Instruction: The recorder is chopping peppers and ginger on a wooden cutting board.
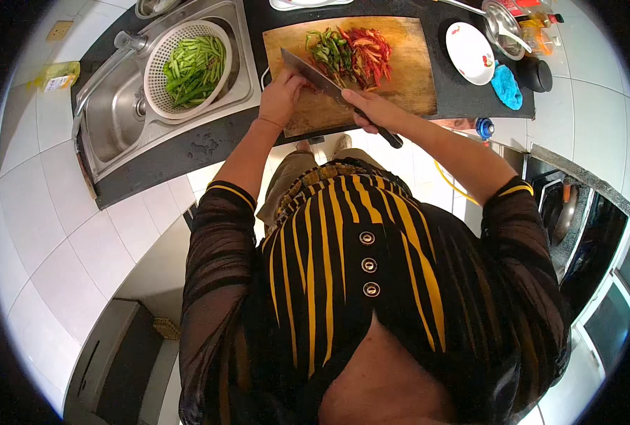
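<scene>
My right hand (373, 109) grips the black handle of a kitchen knife (315, 73), whose broad blade slants up and left across a wooden cutting board (410, 95). Close against the blade's left part is my left hand (283, 98), fingers bent. The blade partly covers the fingertips, so whether they hold anything cannot be made out. Beyond the blade lie two heaps side by side on the board: sliced green peppers (328, 53) at left and sliced red peppers (369, 53) at right.
Left of the board, a white colander (153, 79) of cut green vegetables (195, 69) rests over the steel sink (107, 127) near the faucet (129, 41). To the right are a white plate (469, 50), a blue cloth (506, 87), a black jar (535, 75), a metal bowl (506, 48) and several bottles (538, 37).
</scene>
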Demonstrator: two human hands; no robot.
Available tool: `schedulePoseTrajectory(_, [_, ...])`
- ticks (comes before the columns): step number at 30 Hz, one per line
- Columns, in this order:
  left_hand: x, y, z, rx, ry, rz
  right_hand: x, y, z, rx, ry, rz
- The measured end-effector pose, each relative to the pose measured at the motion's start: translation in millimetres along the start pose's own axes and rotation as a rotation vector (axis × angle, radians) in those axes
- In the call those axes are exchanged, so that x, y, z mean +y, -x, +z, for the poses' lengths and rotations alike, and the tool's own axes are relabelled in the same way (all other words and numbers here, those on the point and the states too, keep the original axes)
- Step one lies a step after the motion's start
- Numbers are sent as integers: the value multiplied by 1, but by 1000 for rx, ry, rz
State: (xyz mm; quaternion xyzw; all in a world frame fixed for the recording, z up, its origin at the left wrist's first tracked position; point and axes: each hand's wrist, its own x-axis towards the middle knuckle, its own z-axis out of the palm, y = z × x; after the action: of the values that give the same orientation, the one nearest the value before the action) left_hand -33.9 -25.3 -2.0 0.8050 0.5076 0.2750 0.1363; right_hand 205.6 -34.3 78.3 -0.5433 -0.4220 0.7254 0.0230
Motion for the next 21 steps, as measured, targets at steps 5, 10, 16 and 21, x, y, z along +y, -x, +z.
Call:
schedulePoseTrajectory(5, [-4,2,3,-15,10,-6,-11,17,1,-125,-237,61])
schedulePoseTrajectory(10, [3,-1,-2,-15,-9,-26,-3,-4,24,-49,-189,-12])
schedulePoseTrajectory(16, [0,1,-2,-6,-26,-36,-11,-44,43,49,-131,-191])
schedulePoseTrajectory(21, [-6,-2,-5,-29,-17,-7,-12,-43,43,138,1,-227])
